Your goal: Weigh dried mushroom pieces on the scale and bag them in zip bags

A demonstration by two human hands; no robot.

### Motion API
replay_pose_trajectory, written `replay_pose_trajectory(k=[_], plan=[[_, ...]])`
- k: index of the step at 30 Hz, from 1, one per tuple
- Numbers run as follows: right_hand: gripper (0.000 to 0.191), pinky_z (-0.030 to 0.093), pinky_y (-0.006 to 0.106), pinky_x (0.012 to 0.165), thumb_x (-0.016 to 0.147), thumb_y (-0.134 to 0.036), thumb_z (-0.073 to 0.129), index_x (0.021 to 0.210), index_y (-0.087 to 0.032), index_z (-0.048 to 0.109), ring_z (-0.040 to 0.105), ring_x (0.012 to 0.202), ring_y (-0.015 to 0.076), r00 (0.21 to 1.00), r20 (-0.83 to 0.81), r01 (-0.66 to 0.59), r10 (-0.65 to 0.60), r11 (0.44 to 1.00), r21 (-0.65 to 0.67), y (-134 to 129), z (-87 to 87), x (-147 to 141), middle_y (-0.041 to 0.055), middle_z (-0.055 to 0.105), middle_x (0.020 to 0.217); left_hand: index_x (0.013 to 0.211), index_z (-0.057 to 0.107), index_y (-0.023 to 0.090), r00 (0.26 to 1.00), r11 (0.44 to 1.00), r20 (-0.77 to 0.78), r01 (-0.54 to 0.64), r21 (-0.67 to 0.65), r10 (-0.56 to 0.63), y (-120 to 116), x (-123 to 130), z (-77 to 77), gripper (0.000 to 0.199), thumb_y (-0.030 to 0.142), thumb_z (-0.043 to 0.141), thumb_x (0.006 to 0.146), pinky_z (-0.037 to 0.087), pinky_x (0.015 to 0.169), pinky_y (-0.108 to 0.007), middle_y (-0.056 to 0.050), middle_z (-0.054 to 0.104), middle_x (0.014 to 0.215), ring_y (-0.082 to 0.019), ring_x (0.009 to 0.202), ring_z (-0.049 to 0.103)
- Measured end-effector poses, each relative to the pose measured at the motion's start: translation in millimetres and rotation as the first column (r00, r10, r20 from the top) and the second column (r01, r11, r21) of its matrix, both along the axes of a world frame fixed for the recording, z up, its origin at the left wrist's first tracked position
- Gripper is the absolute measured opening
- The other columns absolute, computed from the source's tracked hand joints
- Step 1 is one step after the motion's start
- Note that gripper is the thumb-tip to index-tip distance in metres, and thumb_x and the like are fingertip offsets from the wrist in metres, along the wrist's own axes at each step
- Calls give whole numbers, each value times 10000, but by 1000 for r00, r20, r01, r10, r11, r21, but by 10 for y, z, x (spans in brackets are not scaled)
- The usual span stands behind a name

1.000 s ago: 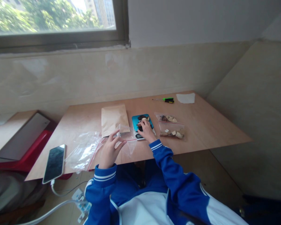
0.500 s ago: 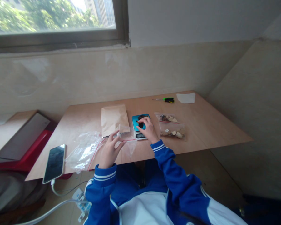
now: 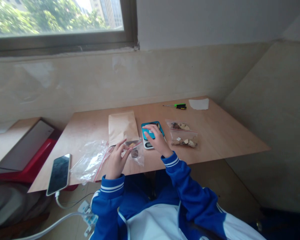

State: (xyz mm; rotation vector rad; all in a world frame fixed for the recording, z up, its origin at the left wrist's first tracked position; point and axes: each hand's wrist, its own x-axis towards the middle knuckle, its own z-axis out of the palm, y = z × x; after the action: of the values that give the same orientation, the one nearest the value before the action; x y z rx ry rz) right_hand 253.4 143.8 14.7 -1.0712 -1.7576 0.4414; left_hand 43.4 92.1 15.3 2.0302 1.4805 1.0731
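Observation:
A small clear zip bag [image 3: 140, 159] with a red seal line is pinched at its mouth by my left hand [image 3: 117, 159]; dark and tan dried pieces lie inside it. My right hand [image 3: 158, 140] hovers over the kitchen scale [image 3: 147, 145], thumb and fingers apart, with nothing seen between them. On the scale's blue platform [image 3: 145, 126], some dark pieces [image 3: 158, 125] show behind my fingers. The fingers hide part of the platform.
A brown paper pouch [image 3: 122, 126] and larger clear bags [image 3: 88, 161] lie on the left. Right of the scale are two filled zip bags [image 3: 184, 141]. Farther back sit a screwdriver [image 3: 180, 106] and white paper [image 3: 199, 104]. A phone [image 3: 59, 173] with a cable rests at the left edge.
Dark and tan pieces now show in the small zip bag, which looked empty before. My right hand no longer grips dark pieces, and fewer remain on the scale.

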Motion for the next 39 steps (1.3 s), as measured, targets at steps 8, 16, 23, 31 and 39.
replay_pose_trajectory(k=[8, 16, 23, 31, 39], plan=[[506, 333, 567, 1070, 792, -182, 616, 1292, -164, 536, 411, 1283, 367, 916, 238, 370, -323, 910, -189, 440, -734, 385, 194, 438, 1342, 828, 603, 189, 997, 999, 61, 51, -18, -50, 9, 10, 8, 231, 395, 527, 902, 532, 887, -401, -142, 567, 1293, -262, 1190, 561], [396, 421, 447, 1039, 796, -97, 564, 1183, -139, 635, 548, 1140, 288, 952, 98, 306, -291, 924, -231, 518, -830, 456, 161, 553, 1176, 819, 593, 195, 996, 996, 21, 83, 28, -83, -3, 33, 52, 197, 357, 527, 908, 487, 952, -418, -131, 564, 1304, -248, 1180, 572], [370, 471, 465, 976, 784, -196, 645, 1154, -173, 653, 612, 1029, 268, 954, -109, 244, -281, 932, -269, 476, -711, 423, 134, 619, 1134, 830, 633, 202, 996, 996, 6, 91, 25, -91, 11, 37, 25, 191, 352, 539, 901, 467, 989, -414, -114, 581, 1290, -250, 1179, 576], [445, 556, 295, 802, 768, -342, 712, 1182, -190, 655, 677, 937, 185, 919, -339, -321, 203, 883, -342, 305, -99, 114, 71, 710, 1099, 838, 649, 212, 998, 997, -8, 69, 23, -69, 13, 45, 21, 227, 394, 529, 900, 442, 1022, -430, -106, 568, 1324, -249, 1196, 565], [286, 536, 318, 790, 763, -298, 736, 1024, -182, 712, 676, 857, 179, 922, -233, -374, 308, 862, -342, 161, 152, -68, 71, 709, 994, 850, 666, 224, 994, 996, 60, 91, 19, -92, -9, 52, 41, 198, 387, 559, 884, 437, 1040, -422, -90, 564, 1341, -250, 1223, 553]])
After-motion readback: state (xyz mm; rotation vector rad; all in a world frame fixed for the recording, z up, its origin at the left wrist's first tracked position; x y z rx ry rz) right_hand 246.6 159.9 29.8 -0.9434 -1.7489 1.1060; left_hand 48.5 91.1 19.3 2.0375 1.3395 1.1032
